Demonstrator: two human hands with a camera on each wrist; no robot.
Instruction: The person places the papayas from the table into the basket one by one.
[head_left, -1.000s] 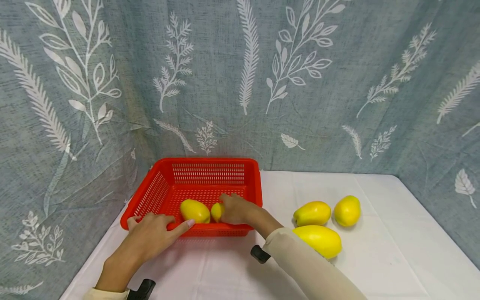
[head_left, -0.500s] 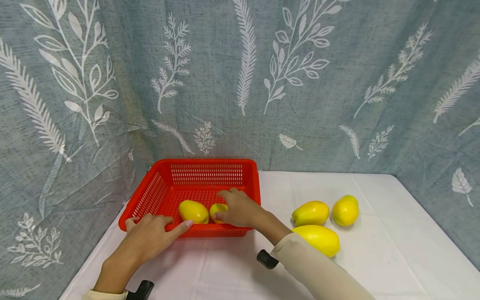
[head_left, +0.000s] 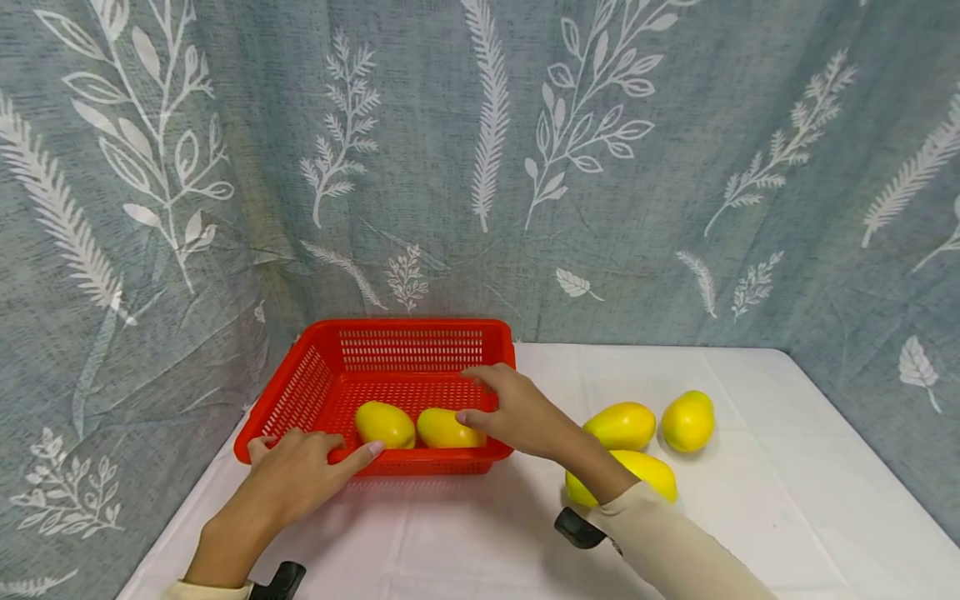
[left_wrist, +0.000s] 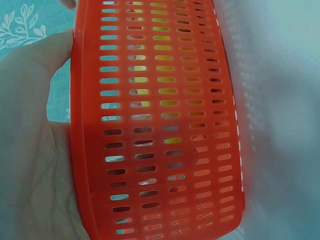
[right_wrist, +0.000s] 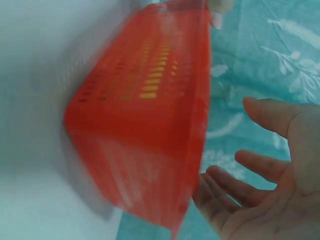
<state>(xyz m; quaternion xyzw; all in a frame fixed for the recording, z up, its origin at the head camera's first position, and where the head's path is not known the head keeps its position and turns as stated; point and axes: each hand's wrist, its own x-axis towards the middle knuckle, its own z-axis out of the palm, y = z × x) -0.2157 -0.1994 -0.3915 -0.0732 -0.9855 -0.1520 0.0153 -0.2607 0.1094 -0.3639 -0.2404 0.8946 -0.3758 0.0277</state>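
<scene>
Gripping the near rim of the red basket (head_left: 435, 455) toward its left end with the left hand (head_left: 294, 477). Hovering with the right hand (head_left: 521, 417) over the basket's right end — holding nothing, with fingers parted, and overlapping the right fruit (head_left: 444, 429) with the thumb in the head view. Seeing that yellow fruit lying inside, just beside the left fruit (head_left: 386, 425). Noting three more on the white cloth (head_left: 780, 500): the rear-left fruit (head_left: 624, 425), the far-right fruit (head_left: 688, 422) and the near fruit (head_left: 654, 475) — partly behind the right forearm (head_left: 596, 467).
</scene>
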